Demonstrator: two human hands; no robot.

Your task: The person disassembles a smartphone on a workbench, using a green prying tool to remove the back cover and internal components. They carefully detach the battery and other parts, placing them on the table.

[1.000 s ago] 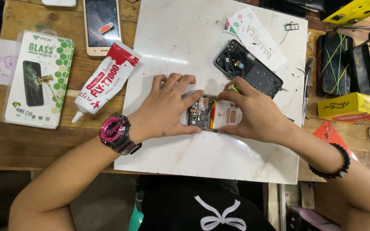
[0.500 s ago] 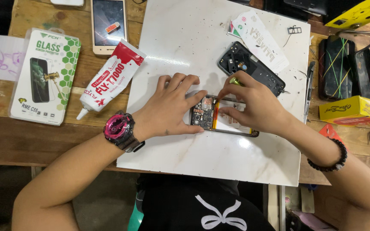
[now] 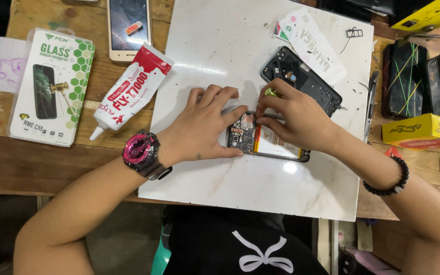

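The opened smartphone (image 3: 266, 140) is lying face down near the middle of the white marble-patterned work board (image 3: 220, 51), its circuit board and battery exposed, and it is sitting in much the same spot as a second ago. The left hand (image 3: 199, 127) is pressing down at the phone's left end, fingers close together and curled, the index fingertip and thumb bracing its edges. The right hand (image 3: 296, 119) is now covering less of the phone than a second ago, having drawn slightly up and right, so more of the circuit board is showing; its thumb and fingers are pinching a slim screwdriver (image 3: 272, 97) with a yellowish handle top, the shaft lying low over the upper edge of the phone. That shift suggests the tool is being repositioned rather than lifted clear, and the internal work appears to be going on. The removed black back cover (image 3: 301, 76) is resting just beyond the right hand, and a red-and-white glue tube (image 3: 131, 91) is lying at the board's left edge, untouched
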